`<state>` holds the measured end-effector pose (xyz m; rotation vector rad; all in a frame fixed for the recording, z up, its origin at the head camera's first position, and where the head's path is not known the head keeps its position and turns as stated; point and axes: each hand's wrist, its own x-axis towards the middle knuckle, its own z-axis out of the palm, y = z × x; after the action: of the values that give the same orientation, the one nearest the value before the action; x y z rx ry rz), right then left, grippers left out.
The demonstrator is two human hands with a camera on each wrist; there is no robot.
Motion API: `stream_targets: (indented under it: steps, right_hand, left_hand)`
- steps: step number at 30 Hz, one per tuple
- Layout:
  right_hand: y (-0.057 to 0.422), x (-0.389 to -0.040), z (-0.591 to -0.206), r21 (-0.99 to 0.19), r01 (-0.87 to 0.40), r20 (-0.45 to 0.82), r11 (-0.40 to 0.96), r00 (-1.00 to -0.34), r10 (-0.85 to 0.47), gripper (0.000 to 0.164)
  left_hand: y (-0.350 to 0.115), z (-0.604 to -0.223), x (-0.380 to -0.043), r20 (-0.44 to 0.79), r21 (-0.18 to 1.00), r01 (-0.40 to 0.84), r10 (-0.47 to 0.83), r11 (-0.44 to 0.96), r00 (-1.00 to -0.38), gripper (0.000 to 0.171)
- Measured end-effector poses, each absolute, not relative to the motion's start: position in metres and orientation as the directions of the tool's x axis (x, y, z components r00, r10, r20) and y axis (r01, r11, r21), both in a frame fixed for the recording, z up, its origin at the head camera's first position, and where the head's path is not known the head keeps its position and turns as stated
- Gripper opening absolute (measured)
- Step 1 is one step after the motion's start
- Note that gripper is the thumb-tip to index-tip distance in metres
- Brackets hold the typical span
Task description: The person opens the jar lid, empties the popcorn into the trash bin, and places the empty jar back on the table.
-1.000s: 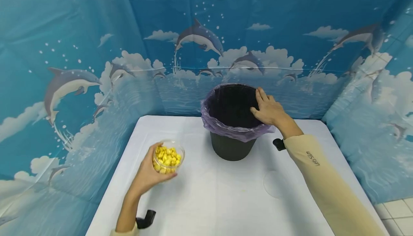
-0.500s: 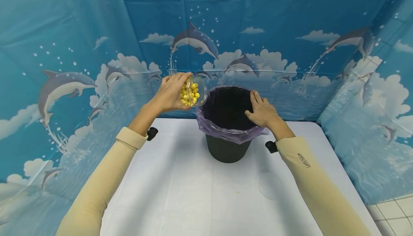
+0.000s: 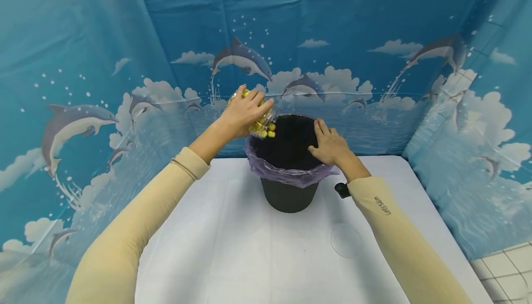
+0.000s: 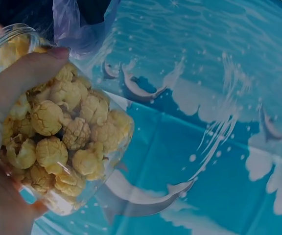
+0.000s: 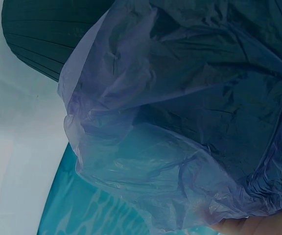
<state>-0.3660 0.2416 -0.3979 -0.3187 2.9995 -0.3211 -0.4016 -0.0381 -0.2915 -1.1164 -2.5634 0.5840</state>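
My left hand (image 3: 245, 112) grips a clear plastic jar (image 4: 124, 134) of yellow popcorn (image 4: 53, 115), its fingers wrapped round the side. The jar is tipped sideways above the left of the trash bin (image 3: 289, 196), mouth toward the opening. A few popcorn pieces (image 3: 271, 130) show at its mouth in the head view. The dark bin stands upright on the table, with a purple plastic liner (image 3: 287, 174) folded over its rim. My right hand (image 3: 330, 147) rests on the right side of that rim, fingers straight. In the right wrist view the liner (image 5: 131, 147) hides most of this hand.
A round clear lid (image 3: 346, 240) lies on the white table (image 3: 237, 258), right of the middle. One tiny crumb (image 3: 305, 250) lies near it. A blue dolphin-print curtain (image 3: 187, 27) hangs behind the bin and along both sides.
My left hand has lifted the jar from the left of the table to above the bin, tipping it further over. My right hand has stayed on the rim; the head view has shifted slightly.
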Motion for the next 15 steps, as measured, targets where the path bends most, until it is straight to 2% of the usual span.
stream_targets:
  steps: [4,8,15]
  right_hand:
    - [0.241,-0.366,-0.399,-0.212,-0.195,-0.084,0.958,-0.973,-0.216,0.085]
    - [0.242,-0.366,-0.398,-0.207,-0.193,-0.088,0.959,-0.973,-0.215,0.085]
    - [0.241,-0.364,-0.398,-0.200,-0.187,-0.084,0.962,-0.975,-0.207,0.086]
  left_hand:
    - [-0.034,-0.287,-0.400,0.112,-0.563,0.594,0.765,0.575,-0.634,0.091]
    - [-0.033,-0.281,-0.400,0.141,-0.608,0.573,0.785,0.550,-0.603,0.083]
    - [-0.029,-0.277,-0.398,0.129,-0.667,0.551,0.806,0.502,-0.578,0.090]
